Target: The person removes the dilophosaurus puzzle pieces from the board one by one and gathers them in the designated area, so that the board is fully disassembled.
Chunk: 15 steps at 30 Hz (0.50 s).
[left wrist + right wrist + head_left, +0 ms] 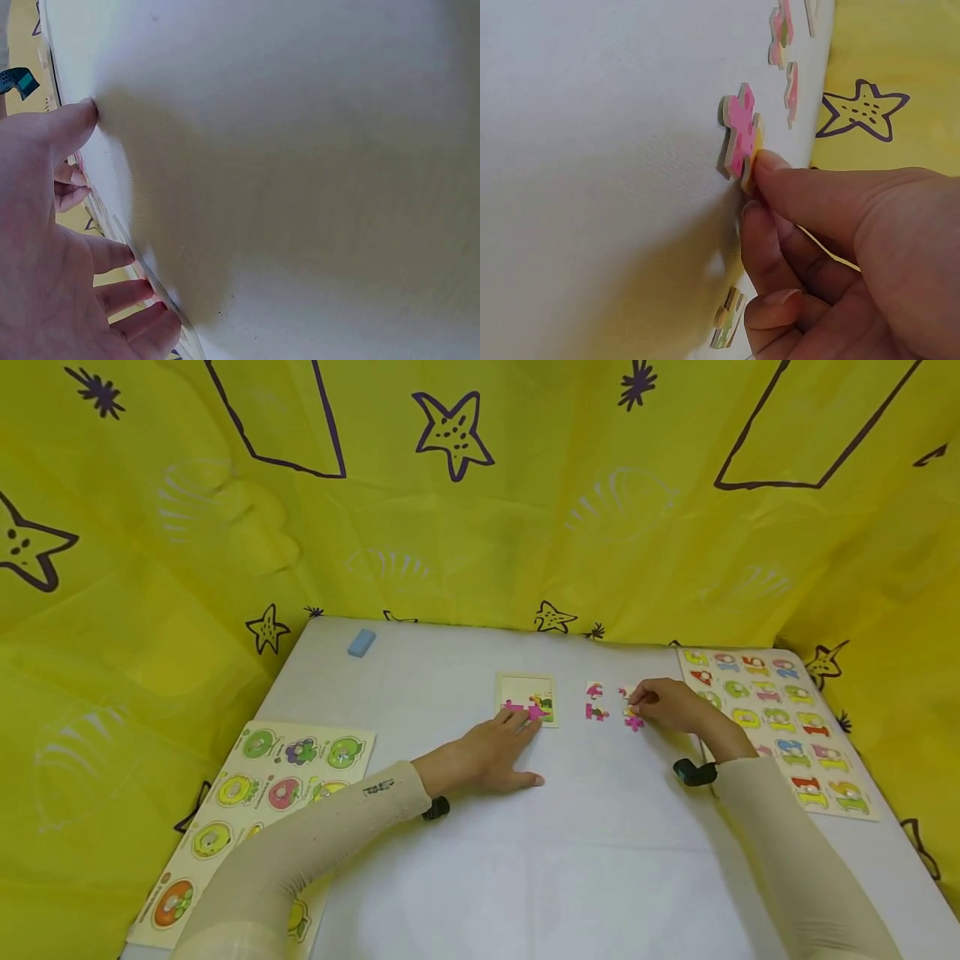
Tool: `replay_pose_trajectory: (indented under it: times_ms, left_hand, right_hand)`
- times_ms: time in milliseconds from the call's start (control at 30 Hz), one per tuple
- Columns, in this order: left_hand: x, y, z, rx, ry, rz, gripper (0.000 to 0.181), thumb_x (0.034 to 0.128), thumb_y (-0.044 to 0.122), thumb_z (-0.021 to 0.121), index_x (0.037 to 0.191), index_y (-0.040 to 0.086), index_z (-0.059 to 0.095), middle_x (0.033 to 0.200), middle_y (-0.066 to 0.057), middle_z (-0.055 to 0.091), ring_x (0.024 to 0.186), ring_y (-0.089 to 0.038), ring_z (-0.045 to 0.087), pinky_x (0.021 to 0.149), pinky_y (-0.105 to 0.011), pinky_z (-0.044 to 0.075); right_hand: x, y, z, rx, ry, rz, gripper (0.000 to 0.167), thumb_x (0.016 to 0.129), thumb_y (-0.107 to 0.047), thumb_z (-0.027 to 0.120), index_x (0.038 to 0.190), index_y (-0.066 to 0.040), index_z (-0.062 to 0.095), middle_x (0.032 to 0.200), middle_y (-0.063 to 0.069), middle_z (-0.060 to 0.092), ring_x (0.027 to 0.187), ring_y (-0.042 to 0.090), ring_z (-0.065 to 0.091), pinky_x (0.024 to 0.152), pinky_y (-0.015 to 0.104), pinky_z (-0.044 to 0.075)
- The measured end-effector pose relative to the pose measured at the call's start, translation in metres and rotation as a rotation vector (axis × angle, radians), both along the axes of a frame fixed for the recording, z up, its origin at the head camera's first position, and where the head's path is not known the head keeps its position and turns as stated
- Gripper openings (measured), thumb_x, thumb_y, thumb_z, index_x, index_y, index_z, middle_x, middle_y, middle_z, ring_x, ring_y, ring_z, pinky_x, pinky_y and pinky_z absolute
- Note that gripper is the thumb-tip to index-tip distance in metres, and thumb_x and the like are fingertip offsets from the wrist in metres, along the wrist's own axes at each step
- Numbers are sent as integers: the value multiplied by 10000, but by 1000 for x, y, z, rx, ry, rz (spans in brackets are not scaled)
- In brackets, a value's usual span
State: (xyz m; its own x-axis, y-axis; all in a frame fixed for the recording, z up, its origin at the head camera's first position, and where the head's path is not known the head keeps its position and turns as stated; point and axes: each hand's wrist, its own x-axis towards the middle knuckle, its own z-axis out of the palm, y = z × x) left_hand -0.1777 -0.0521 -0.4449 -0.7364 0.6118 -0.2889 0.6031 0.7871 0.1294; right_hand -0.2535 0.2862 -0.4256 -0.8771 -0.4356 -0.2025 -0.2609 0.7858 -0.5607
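Left hand point(498, 756), fingers outstretched, rests on the jigsaw tray point(517, 687); at 3 o'clock from it, the right hand point(671, 706) pinches a pink-and-yellow jigsaw piece point(739, 133)

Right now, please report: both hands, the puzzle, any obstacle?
Left hand on puzzle frame, lower edge. Right hand pinches pink-and-yellow piece. Puzzle frame partly filled. Left fingers cover part of it.
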Motion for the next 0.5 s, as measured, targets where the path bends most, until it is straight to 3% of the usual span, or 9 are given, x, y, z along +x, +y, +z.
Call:
replay_pose_trajectory:
  times_ms: [333, 500]
  left_hand:
    - [-1, -1, -2, 7, 6, -3, 984, 990, 726, 523, 1703, 132, 194, 1759, -119, 203, 1618, -350, 216, 1266, -461, 319]
    - [0, 0, -3, 16, 6, -3, 983, 987, 725, 528, 1700, 127, 208, 1758, -122, 207, 1617, -355, 218, 1273, -465, 302]
  right_hand:
    - [2, -8, 0, 38, 108, 24, 65, 1000, -22, 666, 1029, 36, 672, 948, 148, 703, 887, 279, 611, 863, 473, 522]
    - [0, -20, 7, 76, 147, 36, 91, 1012, -19, 614, 1047, 32, 682, 960, 146, 689, 891, 289, 582, 865, 477, 511]
